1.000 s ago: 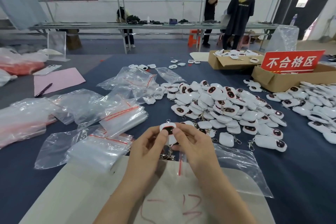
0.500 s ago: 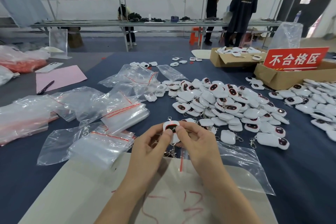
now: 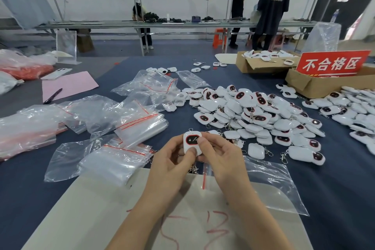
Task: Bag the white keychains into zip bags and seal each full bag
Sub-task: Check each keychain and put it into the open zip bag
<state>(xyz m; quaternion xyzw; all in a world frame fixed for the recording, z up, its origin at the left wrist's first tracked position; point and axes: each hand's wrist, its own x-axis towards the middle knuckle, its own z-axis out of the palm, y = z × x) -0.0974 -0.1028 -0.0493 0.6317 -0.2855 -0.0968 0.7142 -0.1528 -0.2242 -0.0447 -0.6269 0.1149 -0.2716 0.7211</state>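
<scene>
Covering the table (image 3: 334,178) is a dark blue cloth, in a workshop hall with a long bench (image 3: 182,24) far behind the keychain pile (image 3: 253,115). Two standing people (image 3: 272,6) face that bench. Two cardboard boxes (image 3: 261,66) sit behind and right of the pile. Empty zip bags (image 3: 140,126), too many to count, lie left of it. One white keychain (image 3: 191,142) is held up just in front of the pile. The left hand (image 3: 172,166) presses its thumb on the lower face with fingers curled behind, and the right hand (image 3: 221,160) pinches the right edge. One zip bag (image 3: 269,180) lies flat in front of the pile.
</scene>
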